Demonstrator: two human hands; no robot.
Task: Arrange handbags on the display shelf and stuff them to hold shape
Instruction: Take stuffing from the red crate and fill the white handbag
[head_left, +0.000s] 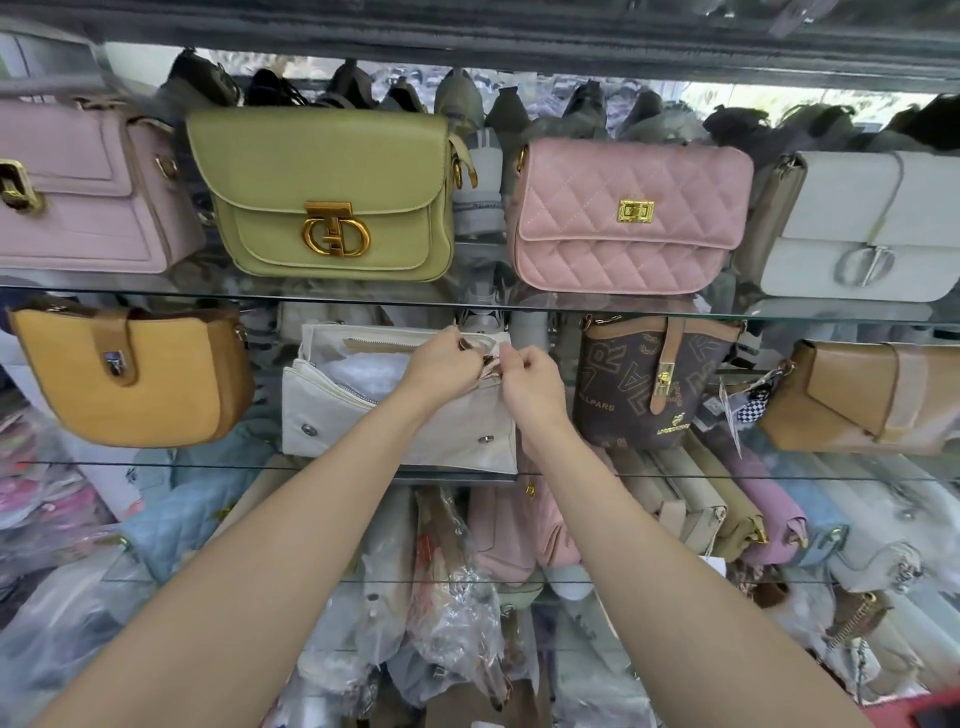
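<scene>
A cream handbag (358, 426) stands open on the middle glass shelf (156, 464), with white stuffing paper (363, 371) showing inside it. My left hand (447, 358) and my right hand (530, 376) meet at the bag's top right edge. Both pinch a small brownish part of the bag there; what it is I cannot tell. To the bag's left sits a mustard handbag (130, 379), to its right a brown monogram bucket bag (649, 384).
The upper glass shelf (483, 304) holds a lilac bag (88, 192), a green bag (327, 192), a pink quilted bag (628, 213) and a white bag (857, 223). A tan bag (872, 400) sits far right. Below lie several bags, some wrapped in plastic (447, 597).
</scene>
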